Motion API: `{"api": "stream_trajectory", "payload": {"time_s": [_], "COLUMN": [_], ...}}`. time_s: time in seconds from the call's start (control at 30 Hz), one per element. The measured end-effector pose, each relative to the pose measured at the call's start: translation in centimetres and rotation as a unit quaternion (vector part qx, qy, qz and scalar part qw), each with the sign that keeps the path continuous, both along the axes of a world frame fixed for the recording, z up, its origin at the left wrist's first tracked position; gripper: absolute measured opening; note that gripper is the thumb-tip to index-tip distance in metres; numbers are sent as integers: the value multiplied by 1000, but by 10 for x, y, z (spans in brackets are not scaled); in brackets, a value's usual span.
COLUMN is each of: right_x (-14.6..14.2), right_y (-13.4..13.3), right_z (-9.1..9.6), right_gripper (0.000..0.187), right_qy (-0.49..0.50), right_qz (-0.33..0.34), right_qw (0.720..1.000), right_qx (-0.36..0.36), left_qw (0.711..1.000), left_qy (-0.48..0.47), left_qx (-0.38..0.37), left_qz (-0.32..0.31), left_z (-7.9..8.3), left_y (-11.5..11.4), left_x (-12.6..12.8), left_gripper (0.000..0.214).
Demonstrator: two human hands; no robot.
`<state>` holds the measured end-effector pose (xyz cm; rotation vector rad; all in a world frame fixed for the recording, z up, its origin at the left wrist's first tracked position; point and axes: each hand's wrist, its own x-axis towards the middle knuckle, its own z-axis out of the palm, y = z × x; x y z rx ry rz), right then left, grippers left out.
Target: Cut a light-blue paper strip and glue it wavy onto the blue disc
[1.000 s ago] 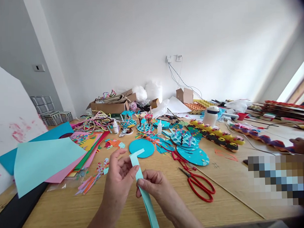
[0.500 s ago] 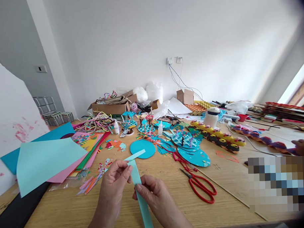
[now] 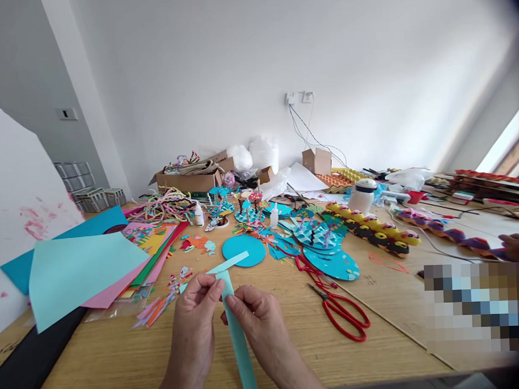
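Observation:
Between my two hands is a long light-teal paper strip (image 3: 239, 345), its lower end running down past the bottom of the view. My left hand (image 3: 197, 310) pinches the strip's top end between thumb and fingers. Just below that, my right hand (image 3: 257, 316) grips the same strip, thumb on top. A short light-teal paper piece (image 3: 230, 262) juts out beyond my left fingertips, over the round blue disc (image 3: 253, 251); whether it joins the strip is hidden. Red-handled scissors (image 3: 342, 313) lie to the right of my right hand.
Coloured paper sheets (image 3: 83, 271) are stacked at left, with paper scraps (image 3: 179, 282) nearby. Glue bottles (image 3: 199, 215) and blue paper crafts (image 3: 316, 238) stand farther back. A thin stick (image 3: 392, 325) and painted egg-carton strips (image 3: 371, 227) lie right. Another person's hand (image 3: 517, 247) is at far right.
My right hand has slid up along the strip, closer to my left hand. The left hand keeps its pinch. The view has shifted slightly.

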<state>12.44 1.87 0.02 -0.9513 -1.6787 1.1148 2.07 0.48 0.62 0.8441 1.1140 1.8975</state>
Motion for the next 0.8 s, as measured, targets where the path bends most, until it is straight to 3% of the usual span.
{"api": "stream_trajectory", "payload": {"time_s": [0.13, 0.3, 0.7, 0.8], "right_x": [-3, -5, -8, -6], "right_y": [2, 3, 8, 9], "right_z": [1, 5, 7, 8], "right_gripper": [25, 29, 23, 23], "right_qy": [-2, 5, 63, 77], "right_qz": [-35, -36, -24, -9], "right_qw": [999, 998, 997, 996], "right_qx": [30, 56, 48, 35], "left_qw": [1000, 999, 999, 999], "left_qy": [1, 2, -2, -38], "left_qx": [15, 20, 24, 20], "left_qz": [11, 25, 45, 14], "left_z": [-1, -1, -6, -1], "left_y": [1, 2, 8, 5], "left_x": [0, 1, 3, 3], "left_gripper": [18, 18, 20, 23]}}
